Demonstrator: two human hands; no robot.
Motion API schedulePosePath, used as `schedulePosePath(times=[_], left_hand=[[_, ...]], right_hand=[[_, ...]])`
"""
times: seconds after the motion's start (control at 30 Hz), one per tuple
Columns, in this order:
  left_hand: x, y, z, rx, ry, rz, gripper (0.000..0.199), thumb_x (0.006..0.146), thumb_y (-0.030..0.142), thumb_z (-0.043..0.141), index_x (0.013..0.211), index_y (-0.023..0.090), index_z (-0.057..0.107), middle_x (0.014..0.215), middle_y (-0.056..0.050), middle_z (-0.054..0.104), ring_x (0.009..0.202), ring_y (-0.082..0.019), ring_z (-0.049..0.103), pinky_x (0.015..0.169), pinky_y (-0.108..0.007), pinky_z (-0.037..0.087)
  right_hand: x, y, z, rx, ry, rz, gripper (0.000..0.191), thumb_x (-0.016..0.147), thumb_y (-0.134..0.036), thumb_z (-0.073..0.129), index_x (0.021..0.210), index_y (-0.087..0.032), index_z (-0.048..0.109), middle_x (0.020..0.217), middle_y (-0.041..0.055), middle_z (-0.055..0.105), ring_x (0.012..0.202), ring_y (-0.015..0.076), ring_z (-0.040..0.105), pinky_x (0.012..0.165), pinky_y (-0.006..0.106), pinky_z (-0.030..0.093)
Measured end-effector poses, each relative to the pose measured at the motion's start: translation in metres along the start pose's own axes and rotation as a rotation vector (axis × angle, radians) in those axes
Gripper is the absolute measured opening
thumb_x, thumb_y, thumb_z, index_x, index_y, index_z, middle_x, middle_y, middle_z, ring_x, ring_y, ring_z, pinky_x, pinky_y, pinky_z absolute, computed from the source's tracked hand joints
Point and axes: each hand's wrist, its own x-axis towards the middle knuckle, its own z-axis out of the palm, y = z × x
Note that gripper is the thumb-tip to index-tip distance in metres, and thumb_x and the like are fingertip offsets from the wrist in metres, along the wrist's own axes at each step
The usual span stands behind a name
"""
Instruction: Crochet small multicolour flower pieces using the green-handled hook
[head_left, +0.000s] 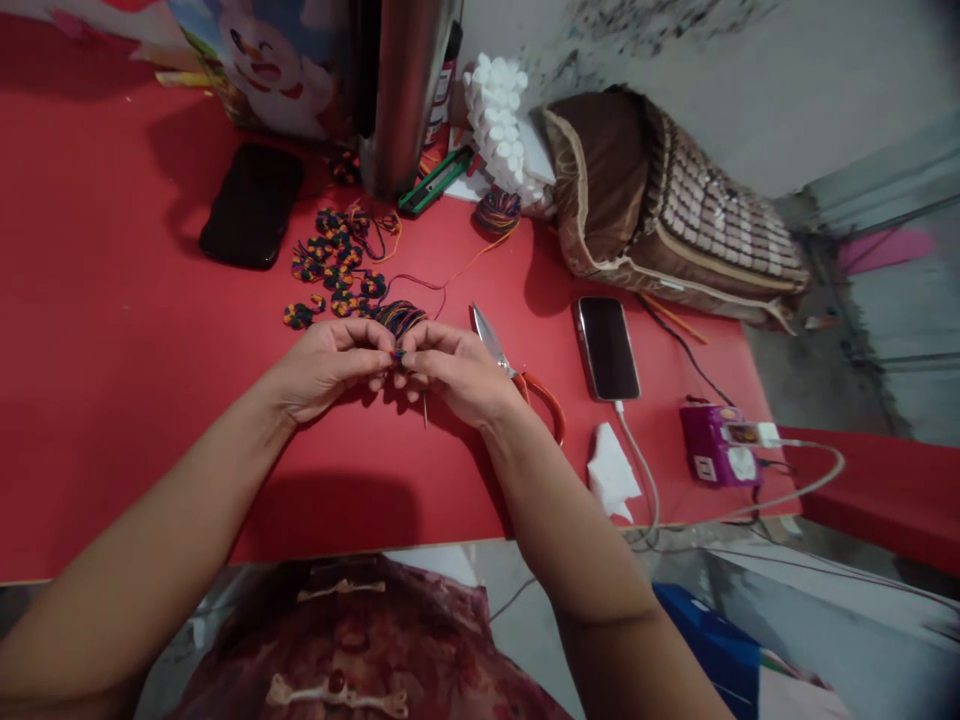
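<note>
Both hands meet over the red table (322, 500), fingertips close together. My left hand (334, 365) pinches a small piece of multicoloured yarn work (397, 356) from the left. On the other side of the same piece, my right hand (454, 370) pinches it too. A thin needle-like stick (425, 408) points down below the right fingers; its upper part is hidden. Just behind the fingertips lies a bundle of dark multicoloured yarn (401, 316). Several small knotted yarn pieces (337, 262) are spread behind my left hand. Scissors with orange handles (517, 372) lie right of my right hand.
A black phone (252, 205) lies at the back left, a charging phone (607, 348) at the right. Behind stand a metal post (409, 90), green box cutter (435, 183), yarn ball (498, 212) and brown cushioned bag (667, 200). A purple power box (716, 447) trails cables near the right edge.
</note>
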Motion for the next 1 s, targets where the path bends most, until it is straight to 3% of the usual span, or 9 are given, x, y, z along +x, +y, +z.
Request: schedulePosePath(times=[0.2,0.4,0.53,0.67,0.87,1.0], left_hand=[[0.000,0.000,-0.001,0.035,-0.073,0.021,0.028,0.062,0.016,0.104,0.073,0.015,0.078,0.068,-0.004,0.078,0.052,-0.011,0.066,0.048,-0.018,0.057],[0.005,0.000,-0.003,-0.049,-0.003,-0.036,0.034,0.068,0.028,0.108,0.083,0.013,0.082,0.072,-0.005,0.079,0.059,-0.014,0.072,0.055,-0.022,0.062],[0.004,-0.005,-0.001,-0.071,-0.072,-0.018,0.036,0.080,0.036,0.108,0.086,0.013,0.081,0.077,-0.007,0.081,0.068,-0.019,0.079,0.062,-0.026,0.064],[0.001,-0.012,0.003,-0.147,-0.120,0.009,0.035,0.082,0.031,0.110,0.088,0.016,0.079,0.080,-0.005,0.082,0.073,-0.021,0.081,0.070,-0.031,0.070],[0.002,-0.017,0.004,-0.096,-0.028,0.034,0.034,0.083,0.030,0.111,0.091,0.018,0.080,0.086,-0.003,0.080,0.076,-0.019,0.081,0.072,-0.030,0.069],[0.004,-0.016,0.001,-0.084,-0.027,0.027,0.032,0.082,0.031,0.109,0.089,0.017,0.081,0.083,-0.004,0.080,0.073,-0.017,0.078,0.071,-0.029,0.067]], right_hand=[[0.004,0.002,-0.004,0.020,-0.013,0.061,0.026,0.075,-0.028,0.098,0.081,-0.021,0.073,0.066,-0.0023,0.081,0.059,0.0122,0.075,0.055,0.020,0.060],[0.004,0.002,-0.007,0.105,-0.001,0.056,0.027,0.080,-0.031,0.099,0.085,-0.021,0.074,0.068,-0.0037,0.080,0.058,0.0103,0.073,0.054,0.019,0.059],[0.002,0.001,-0.007,0.137,0.001,0.056,0.033,0.085,-0.036,0.102,0.089,-0.021,0.073,0.068,-0.0032,0.080,0.060,0.0106,0.075,0.057,0.019,0.061],[0.000,0.002,-0.008,0.175,0.014,0.063,0.039,0.085,-0.041,0.108,0.090,-0.020,0.074,0.069,-0.0029,0.081,0.063,0.0112,0.077,0.060,0.020,0.064],[0.000,0.002,-0.012,0.234,0.003,0.083,0.039,0.089,-0.042,0.106,0.094,-0.020,0.074,0.072,-0.0004,0.084,0.064,0.0128,0.080,0.060,0.021,0.067],[-0.001,0.000,-0.011,0.186,-0.005,0.054,0.039,0.088,-0.039,0.106,0.103,-0.020,0.076,0.075,-0.0012,0.085,0.065,0.0136,0.081,0.058,0.021,0.066]])
